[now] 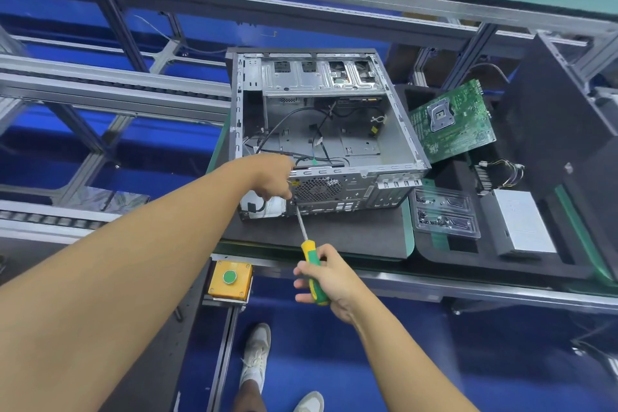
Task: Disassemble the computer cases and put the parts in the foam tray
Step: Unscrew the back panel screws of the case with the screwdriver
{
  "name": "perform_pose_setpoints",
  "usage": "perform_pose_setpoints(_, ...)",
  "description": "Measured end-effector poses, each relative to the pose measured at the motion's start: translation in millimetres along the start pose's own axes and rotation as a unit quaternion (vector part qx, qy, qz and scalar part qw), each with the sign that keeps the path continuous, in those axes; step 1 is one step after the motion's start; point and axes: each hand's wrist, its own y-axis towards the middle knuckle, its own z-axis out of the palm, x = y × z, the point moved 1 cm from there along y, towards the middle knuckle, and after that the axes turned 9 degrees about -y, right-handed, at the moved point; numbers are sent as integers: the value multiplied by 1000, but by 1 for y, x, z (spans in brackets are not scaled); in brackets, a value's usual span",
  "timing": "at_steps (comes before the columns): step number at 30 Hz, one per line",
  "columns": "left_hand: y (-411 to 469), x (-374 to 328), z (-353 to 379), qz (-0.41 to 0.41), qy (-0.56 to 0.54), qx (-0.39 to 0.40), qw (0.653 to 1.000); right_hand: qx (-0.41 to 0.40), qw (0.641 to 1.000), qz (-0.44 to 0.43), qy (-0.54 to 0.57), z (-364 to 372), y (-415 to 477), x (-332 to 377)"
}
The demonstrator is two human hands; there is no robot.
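Our right hand (329,278) grips screwdriver (309,256), tip at rear panel of open computer case (334,140) on dark mat (334,239). Our left hand (272,177) at case's rear edge, fingers curled, grasp unclear. Motherboard (451,124) leans in foam tray (444,257) just beside.

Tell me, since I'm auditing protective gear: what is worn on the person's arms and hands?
The left hand and right hand are gloveless, with no rings, watch or wrist strap visible. Both forearms are bare to the frame's edge; no sleeve appears.
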Motion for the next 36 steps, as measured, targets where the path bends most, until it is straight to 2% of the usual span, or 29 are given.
perform_pose_setpoints(4, 1, 0, 1, 2, 0, 0, 1000, 4, 1000, 10, -21, -1, 2, 4)
perform_pose_setpoints(8, 2, 1, 1, 1, -9, -2, 1000, 43, 996, 58, 46, -1, 4, 5)
perform_pose_setpoints(13, -2, -2, 1, -9, 10, 4, 1000, 12, 1000, -2, 22, 2, 4, -2)
perform_pose_setpoints(15, -9, -2, 2, 15, 40, -52, 998, 4, 999, -13, 44, 2, 5, -4)
perform_pose_setpoints(16, -16, -3, 4, 57, 42, -127, 989, 4, 999, -15, 47, 2, 6, -5)
perform_pose_setpoints(17, -27, -6, 10, 125, 27, -222, 967, 6, 999, -16, 46, 1, 6, -6)
perform_pose_setpoints(18, -41, -8, 20, 203, 4, -312, 928, 8, 999, -19, 43, 0, 6, -7)
perform_pose_setpoints(19, -54, -10, 36, 252, -30, -368, 894, 10, 999, -21, 42, 0, 6, -7)
perform_pose_setpoints(20, -65, -12, 56, 257, -86, -386, 882, 10, 999, -25, 40, 0, 7, -8)
perform_pose_setpoints(21, -73, -14, 78, 210, -171, -377, 886, 8, 999, -28, 35, -1, 7, -8)
perform_pose_setpoints(22, -76, -16, 97, 121, -274, -352, 887, 6, 999, -31, 27, -1, 7, -9)
perform_pose_setpoints(23, -74, -17, 113, 11, -377, -313, 872, 4, 999, -33, 18, -1, 7, -9)
perform_pose_setpoints(24, -68, -17, 123, -83, -475, -272, 833, 2, 999, -36, 10, -1, 7, -9)
perform_pose_setpoints(26, -50, -21, 129, -175, -646, -203, 714, -5, 999, -38, -4, -3, 6, -9)
perform_pose_setpoints(27, -41, -22, 127, -187, -699, -187, 664, -7, 999, -38, -8, -3, 5, -8)
perform_pose_setpoints(28, -33, -24, 124, -189, -732, -182, 629, -9, 999, -37, -11, -4, 5, -8)
perform_pose_setpoints(30, -22, -26, 122, -188, -768, -190, 583, -7, 999, -34, -17, -5, 4, -6)
perform_pose_setpoints(34, -13, -27, 123, -191, -795, -191, 544, -9, 999, -28, -28, -3, 3, -4)
perform_pose_setpoints(36, -11, -29, 124, -181, -798, -192, 543, -11, 999, -25, -34, -4, 3, -3)
